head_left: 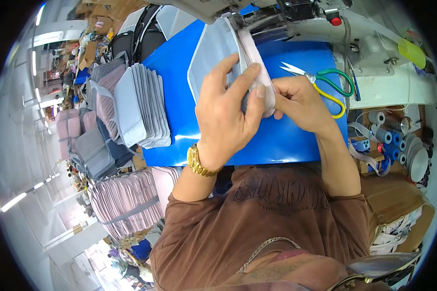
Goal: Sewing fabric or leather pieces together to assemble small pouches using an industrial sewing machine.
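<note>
A light grey fabric panel [214,54] lies on the blue table top, its far end under the sewing machine head [272,22]. Along its right side runs a pale pink fabric strip [250,50], with a fold between the two. My left hand [226,109] grips the panel and strip near the fold, thumb and fingers bent over the cloth. At the strip's near end, my right hand [300,103] pinches the edge between thumb and fingers. Just beyond the right hand, scissors [313,79] with green and yellow handles lie partly spread, blades pointing left.
The blue table top [179,121] carries a stack of grey panels [143,106] on its left. Bundled pink panels [126,201] stand below it. Thread spools [395,140] and an open cardboard box [398,199] are at the right. A yellow-green cup [411,53] sits far right.
</note>
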`<state>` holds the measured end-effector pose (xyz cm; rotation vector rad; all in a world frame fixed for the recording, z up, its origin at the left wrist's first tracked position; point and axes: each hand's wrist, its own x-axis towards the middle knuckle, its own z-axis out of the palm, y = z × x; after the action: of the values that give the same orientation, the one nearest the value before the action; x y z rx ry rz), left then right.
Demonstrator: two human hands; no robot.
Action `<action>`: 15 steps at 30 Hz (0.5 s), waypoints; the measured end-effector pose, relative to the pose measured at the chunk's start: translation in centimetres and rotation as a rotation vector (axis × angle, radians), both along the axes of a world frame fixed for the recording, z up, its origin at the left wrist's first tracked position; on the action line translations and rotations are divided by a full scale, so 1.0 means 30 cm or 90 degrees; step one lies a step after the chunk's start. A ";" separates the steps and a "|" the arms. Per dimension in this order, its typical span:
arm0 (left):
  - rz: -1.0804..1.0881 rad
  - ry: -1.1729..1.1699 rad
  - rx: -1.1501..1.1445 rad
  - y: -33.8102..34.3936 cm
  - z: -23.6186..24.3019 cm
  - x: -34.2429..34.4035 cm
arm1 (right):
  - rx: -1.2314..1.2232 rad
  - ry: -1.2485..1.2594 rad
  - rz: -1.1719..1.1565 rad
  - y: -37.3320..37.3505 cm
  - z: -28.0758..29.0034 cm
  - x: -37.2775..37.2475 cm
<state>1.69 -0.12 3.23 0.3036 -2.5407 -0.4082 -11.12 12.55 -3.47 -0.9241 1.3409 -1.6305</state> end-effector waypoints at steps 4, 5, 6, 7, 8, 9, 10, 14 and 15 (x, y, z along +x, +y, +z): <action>-0.008 0.016 -0.037 -0.065 -0.014 -0.063 | -0.028 0.041 0.004 -0.045 -0.002 -0.048; -0.011 0.018 -0.042 -0.081 -0.016 -0.075 | -0.028 0.042 0.000 -0.055 -0.004 -0.058; -0.013 0.019 -0.046 -0.096 -0.020 -0.087 | -0.024 0.039 -0.005 -0.066 -0.008 -0.068; -0.014 0.025 -0.051 -0.110 -0.024 -0.100 | -0.037 0.031 -0.007 -0.079 -0.012 -0.076; -0.015 0.031 -0.056 -0.125 -0.028 -0.114 | -0.027 0.028 -0.015 -0.094 -0.019 -0.083; -0.017 0.040 -0.057 -0.141 -0.032 -0.128 | -0.033 0.020 -0.021 -0.113 -0.026 -0.090; -0.017 0.039 -0.057 -0.157 -0.036 -0.142 | -0.049 0.008 -0.021 -0.131 -0.035 -0.098; -0.060 0.061 -0.078 -0.212 -0.040 -0.164 | -0.051 0.022 -0.025 -0.197 -0.053 -0.137; -0.082 0.071 -0.093 -0.218 -0.044 -0.162 | -0.034 0.022 -0.040 -0.209 -0.050 -0.142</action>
<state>-3.17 -6.65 1.93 0.0605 -2.4717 -0.2783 -15.39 6.29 -4.96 -0.9543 1.3689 -1.7129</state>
